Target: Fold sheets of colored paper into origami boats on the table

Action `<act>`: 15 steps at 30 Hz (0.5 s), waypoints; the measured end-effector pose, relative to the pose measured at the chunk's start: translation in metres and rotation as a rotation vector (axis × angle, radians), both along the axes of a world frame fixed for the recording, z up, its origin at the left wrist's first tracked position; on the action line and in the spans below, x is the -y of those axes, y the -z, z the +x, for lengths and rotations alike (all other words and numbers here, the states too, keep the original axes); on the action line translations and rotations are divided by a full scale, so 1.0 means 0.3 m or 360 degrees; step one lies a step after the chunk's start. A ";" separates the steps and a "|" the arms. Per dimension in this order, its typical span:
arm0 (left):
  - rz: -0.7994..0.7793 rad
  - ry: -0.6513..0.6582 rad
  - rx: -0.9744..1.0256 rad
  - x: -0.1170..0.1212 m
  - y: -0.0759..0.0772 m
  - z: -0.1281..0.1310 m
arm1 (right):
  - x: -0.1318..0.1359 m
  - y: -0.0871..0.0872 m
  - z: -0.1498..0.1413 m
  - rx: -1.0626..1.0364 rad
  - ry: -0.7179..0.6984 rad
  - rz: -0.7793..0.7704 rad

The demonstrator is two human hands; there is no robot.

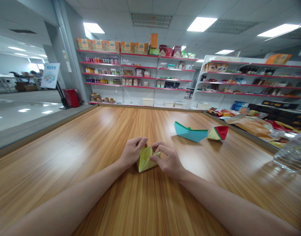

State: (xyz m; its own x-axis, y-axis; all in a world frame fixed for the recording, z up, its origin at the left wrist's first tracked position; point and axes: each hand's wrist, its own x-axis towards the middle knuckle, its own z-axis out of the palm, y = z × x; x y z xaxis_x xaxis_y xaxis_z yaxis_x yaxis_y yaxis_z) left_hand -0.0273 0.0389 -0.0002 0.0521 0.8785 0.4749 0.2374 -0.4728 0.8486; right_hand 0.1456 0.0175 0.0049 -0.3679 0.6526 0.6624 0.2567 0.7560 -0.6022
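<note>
A small folded piece of yellow paper stands on the wooden table in front of me, its top folds spread apart. My left hand pinches its left side, the thumb near the upper edge. On the other side, my right hand grips the right flap between thumb and fingers. Some of the fingertips are hidden behind the paper. Farther off to the right rests a blue paper boat with a green rim. Beside it sits a folded paper piece in red, yellow and green.
A clear plastic bottle lies near the table's right edge. Bagged snacks are piled beyond that edge. The wooden table has a raised border. White shelves with packaged goods line the back, and a red box stands at left.
</note>
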 end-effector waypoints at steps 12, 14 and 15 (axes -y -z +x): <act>-0.0073 0.0472 -0.0307 0.025 -0.012 -0.028 | -0.025 0.010 0.011 -0.0092 0.0096 -0.0094; -0.0081 0.0418 -0.0321 0.028 -0.015 -0.021 | -0.018 0.005 0.007 -0.0079 0.0113 -0.0070; -0.0082 0.0390 -0.0319 0.028 -0.015 -0.018 | -0.015 0.002 0.006 -0.0078 0.0119 -0.0061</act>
